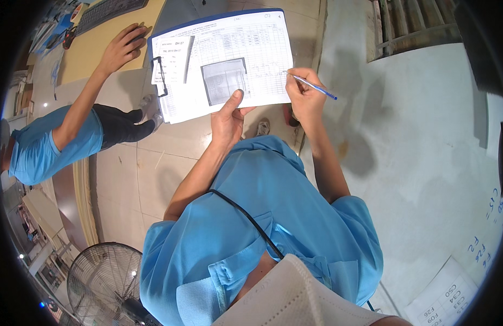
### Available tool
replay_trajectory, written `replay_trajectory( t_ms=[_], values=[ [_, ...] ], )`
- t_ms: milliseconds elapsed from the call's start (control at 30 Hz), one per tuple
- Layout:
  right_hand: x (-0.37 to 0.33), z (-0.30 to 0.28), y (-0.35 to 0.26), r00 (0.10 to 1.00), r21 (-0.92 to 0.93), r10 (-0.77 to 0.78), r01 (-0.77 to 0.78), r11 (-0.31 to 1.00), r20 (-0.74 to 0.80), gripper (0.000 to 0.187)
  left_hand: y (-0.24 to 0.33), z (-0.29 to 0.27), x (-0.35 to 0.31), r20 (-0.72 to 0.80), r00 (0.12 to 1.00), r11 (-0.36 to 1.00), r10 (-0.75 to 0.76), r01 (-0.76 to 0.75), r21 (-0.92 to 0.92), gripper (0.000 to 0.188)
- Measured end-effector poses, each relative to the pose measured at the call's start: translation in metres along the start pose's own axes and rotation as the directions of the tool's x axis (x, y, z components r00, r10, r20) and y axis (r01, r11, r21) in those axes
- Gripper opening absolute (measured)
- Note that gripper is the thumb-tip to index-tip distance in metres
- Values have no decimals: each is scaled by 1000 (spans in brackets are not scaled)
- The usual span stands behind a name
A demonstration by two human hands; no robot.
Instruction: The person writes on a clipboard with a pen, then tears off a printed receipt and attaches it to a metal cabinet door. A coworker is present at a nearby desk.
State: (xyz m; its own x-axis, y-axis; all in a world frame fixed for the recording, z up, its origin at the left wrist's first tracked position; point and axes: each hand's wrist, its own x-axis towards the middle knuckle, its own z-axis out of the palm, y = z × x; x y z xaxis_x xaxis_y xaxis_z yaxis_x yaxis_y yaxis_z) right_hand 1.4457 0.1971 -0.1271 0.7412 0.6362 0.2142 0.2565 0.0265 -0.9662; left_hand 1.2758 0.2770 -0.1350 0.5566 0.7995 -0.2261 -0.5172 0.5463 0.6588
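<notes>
- The left hand (228, 120) grips the lower edge of the clipboard (221, 62), thumb pressed on top of the paper, fingers hidden beneath.
- The right hand (305, 95) is closed around a blue pen (314, 87), its tip touching the right side of the sheet on the clipboard.
- The clipboard is held up in front of the chest, tilted, with its black clip (160, 76) at the left edge; the sheet carries a printed grid and a grey picture near the middle.
- Below the clipboard, the person's blue shirt (262, 228) fills the view, a black cord (246, 214) running across it.
- Left of the clipboard, another person's hand (123, 48) rests flat on a yellowish table (99, 49); that person wears a blue shirt too.
- Above that hand, farther left of the clipboard, a keyboard (107, 11) lies on the table.
- Well below and left of the clipboard stands a fan (102, 282) on the tiled floor (132, 179).
- Right of the clipboard is a pale grey surface (414, 136); I cannot tell whether it is wall or floor.
</notes>
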Motion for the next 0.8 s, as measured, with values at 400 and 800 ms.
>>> replay_trajectory(
  t_ms=[400,800],
  values=[
    [51,58,-177,968,386,-145,216,897,-204,14,143,20,-43,-127,992,998,7,-15,-59,54],
    [104,61,-98,955,-116,-84,121,986,286,48,112,13,-73,-382,923,998,56,-49,26,55]
  ],
)
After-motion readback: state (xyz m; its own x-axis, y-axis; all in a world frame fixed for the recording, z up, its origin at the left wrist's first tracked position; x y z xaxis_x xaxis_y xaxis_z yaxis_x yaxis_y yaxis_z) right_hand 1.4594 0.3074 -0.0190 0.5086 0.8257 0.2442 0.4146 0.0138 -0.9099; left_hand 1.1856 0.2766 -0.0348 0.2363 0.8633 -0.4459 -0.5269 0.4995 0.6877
